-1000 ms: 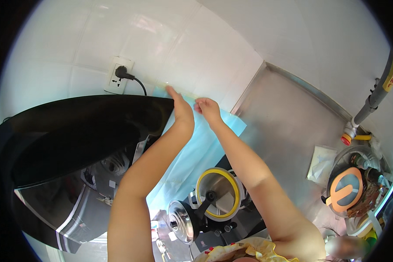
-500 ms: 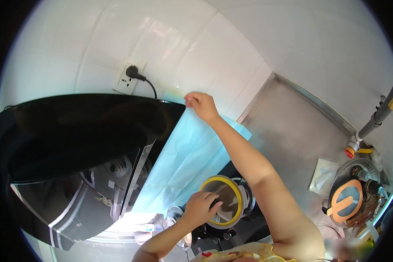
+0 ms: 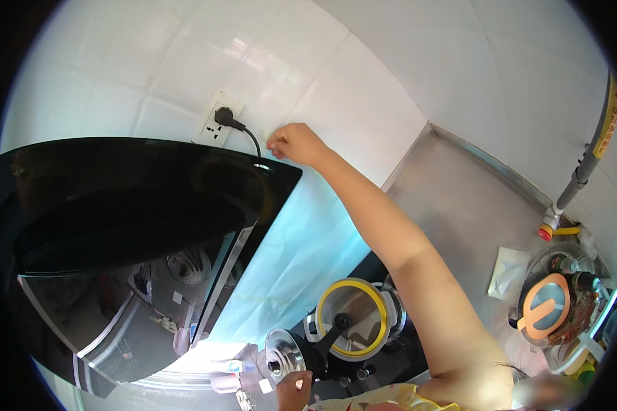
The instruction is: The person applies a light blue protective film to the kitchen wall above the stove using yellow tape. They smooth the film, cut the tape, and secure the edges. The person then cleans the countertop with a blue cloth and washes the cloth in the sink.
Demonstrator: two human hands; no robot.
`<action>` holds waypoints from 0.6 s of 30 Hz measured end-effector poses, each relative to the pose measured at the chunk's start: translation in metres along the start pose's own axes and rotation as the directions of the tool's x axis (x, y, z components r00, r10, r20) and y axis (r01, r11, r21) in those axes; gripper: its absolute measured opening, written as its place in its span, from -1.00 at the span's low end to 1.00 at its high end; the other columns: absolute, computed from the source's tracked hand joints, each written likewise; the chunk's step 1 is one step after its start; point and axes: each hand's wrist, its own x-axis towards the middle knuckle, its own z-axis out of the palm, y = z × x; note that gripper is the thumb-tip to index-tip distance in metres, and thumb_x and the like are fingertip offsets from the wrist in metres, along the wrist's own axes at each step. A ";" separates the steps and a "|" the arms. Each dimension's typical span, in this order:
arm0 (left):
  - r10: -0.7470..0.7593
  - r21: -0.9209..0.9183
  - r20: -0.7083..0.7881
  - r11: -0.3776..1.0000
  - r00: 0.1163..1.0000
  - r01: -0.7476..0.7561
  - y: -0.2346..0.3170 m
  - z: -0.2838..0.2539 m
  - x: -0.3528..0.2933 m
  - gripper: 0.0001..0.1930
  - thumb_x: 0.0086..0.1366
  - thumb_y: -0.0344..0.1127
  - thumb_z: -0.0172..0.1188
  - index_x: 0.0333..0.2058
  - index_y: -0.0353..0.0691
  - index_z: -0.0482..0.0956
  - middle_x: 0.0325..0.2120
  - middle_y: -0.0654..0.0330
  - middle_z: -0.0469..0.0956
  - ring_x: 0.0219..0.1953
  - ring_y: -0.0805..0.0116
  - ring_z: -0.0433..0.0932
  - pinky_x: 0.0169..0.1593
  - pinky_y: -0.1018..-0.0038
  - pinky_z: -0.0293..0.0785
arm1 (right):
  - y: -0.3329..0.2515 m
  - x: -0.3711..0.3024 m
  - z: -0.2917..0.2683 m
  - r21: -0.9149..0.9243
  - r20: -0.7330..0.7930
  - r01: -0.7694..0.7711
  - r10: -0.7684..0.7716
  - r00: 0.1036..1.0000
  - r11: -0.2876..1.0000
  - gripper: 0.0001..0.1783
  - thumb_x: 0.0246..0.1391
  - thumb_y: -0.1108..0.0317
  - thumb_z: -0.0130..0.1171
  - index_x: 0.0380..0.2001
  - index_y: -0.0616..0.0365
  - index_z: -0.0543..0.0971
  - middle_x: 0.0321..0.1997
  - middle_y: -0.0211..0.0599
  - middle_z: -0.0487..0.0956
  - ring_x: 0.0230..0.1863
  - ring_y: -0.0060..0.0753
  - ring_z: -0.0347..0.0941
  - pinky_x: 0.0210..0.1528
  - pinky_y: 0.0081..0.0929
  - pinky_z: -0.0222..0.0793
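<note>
Hand up high — my right hand [image 3: 291,142] pinches the top corner of the blue sheet [image 3: 301,253] against the white wall [image 3: 404,61], beside the plug [image 3: 221,116]. Down low, my left hand [image 3: 293,389] is curled shut by the small shiny lid [image 3: 284,353].

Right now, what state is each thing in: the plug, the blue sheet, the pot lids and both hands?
Black plug: pushed into the wall socket.
Blue sheet: hanging flat against the wall, top corner pinched.
Right hand: raised, fingers closed on the sheet's corner.
Left hand: low, beside the steel lid; grip unclear.
Yellow-rimmed glass lid: closed on its pot.
</note>
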 end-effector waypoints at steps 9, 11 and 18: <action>-0.144 -0.141 0.012 0.979 0.989 0.145 0.030 -0.007 -0.009 -0.78 0.21 -0.29 0.32 -0.18 -0.19 0.67 -0.26 0.13 0.66 -0.21 0.25 0.61 -0.12 0.34 0.53 | -0.016 0.020 -0.007 -0.211 0.167 0.084 -0.049 0.985 0.974 -0.84 -0.04 0.42 0.14 -0.45 0.04 0.71 -0.46 -0.35 0.69 -0.37 -0.35 0.61 -0.24 -0.32 0.51; -0.145 -0.143 0.029 0.979 0.989 0.147 0.044 -0.001 -0.011 -0.77 0.21 -0.28 0.31 -0.18 -0.21 0.67 -0.27 0.12 0.66 -0.19 0.25 0.61 -0.09 0.34 0.52 | -0.020 0.012 0.004 -0.413 0.104 0.201 -0.173 0.979 0.888 -0.80 -0.03 0.41 0.13 -0.39 -0.03 0.72 -0.45 -0.38 0.70 -0.36 -0.34 0.61 -0.26 -0.28 0.50; -0.111 -0.084 0.016 0.990 0.994 0.112 0.081 0.001 0.007 -0.77 0.22 -0.25 0.29 -0.20 -0.23 0.68 -0.29 0.09 0.66 -0.17 0.22 0.60 -0.04 0.31 0.49 | -0.021 0.023 -0.003 0.163 0.007 0.061 -0.063 0.998 0.985 -0.84 0.07 0.45 0.20 -0.28 0.19 0.69 -0.44 -0.29 0.66 -0.29 -0.48 0.61 -0.20 -0.49 0.50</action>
